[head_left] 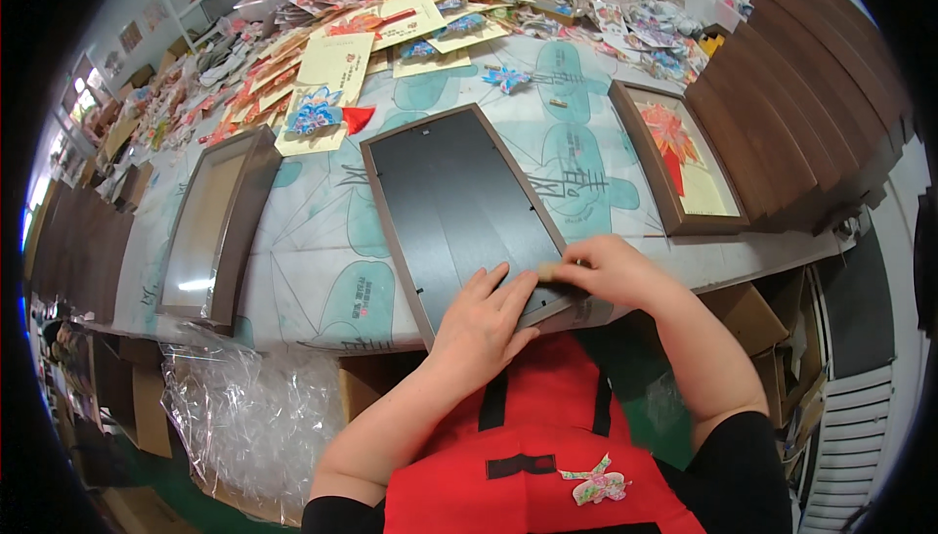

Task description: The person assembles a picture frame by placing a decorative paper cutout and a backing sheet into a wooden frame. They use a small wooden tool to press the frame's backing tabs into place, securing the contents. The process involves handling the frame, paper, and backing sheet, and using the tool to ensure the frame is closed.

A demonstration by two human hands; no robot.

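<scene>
A picture frame [459, 202] lies face down before me, its black backing board showing inside a brown wooden rim. My left hand [479, 324] rests on the near part of the board, fingers stretched out. At the near right corner, my right hand [611, 272] is closed in a pinch on a small tan piece [550, 271], whose kind I cannot make out. Small dark tabs show along the board's edges. Left of this frame stands an empty glazed frame [200, 231]; to the right, a finished frame [684, 158] holds an orange paper flower with a red tassel.
Stacked brown frames [791, 94] rise at the right, with more frames [83, 241] at the left. Cream cards [332, 70] and blue and orange paper flowers cover the table's far side. Below the front edge are clear plastic wrap [259, 417] and a cardboard box [752, 319].
</scene>
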